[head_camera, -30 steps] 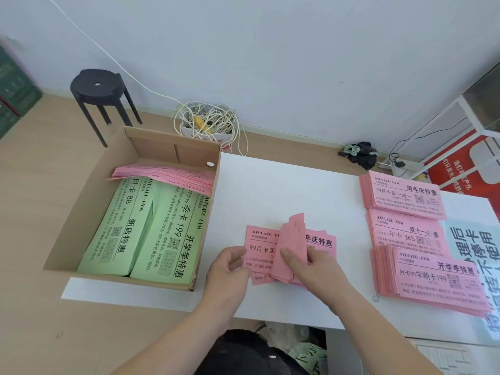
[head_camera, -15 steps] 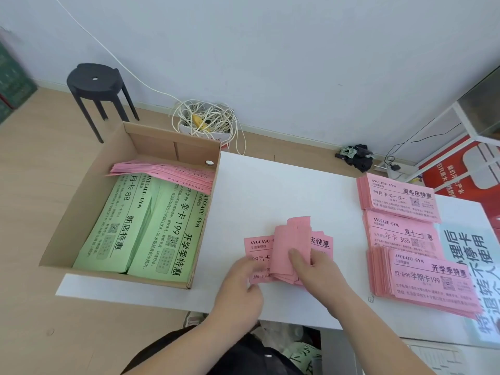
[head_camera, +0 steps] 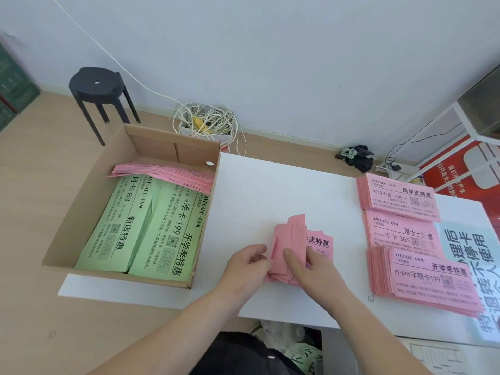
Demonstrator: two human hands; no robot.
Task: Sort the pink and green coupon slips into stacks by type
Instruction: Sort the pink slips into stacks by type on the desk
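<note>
We've got both hands on it: left hand (head_camera: pixel 247 262) and right hand (head_camera: pixel 311 269) pinch the fanned pink bundle (head_camera: pixel 290 239), blank backs facing us, black print peeking out rightward, by the front edge of the table (head_camera: pixel 270 185), midway along.

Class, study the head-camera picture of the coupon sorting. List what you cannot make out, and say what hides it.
Head view: most print on the held pink bundle, covered by the left hand, right hand and its own lifted slips.
Head view: the type of the boxed pink slips, seen too obliquely.
Head view: the blue sheet, cut by the right edge and overlapped by pink stacks.
</note>
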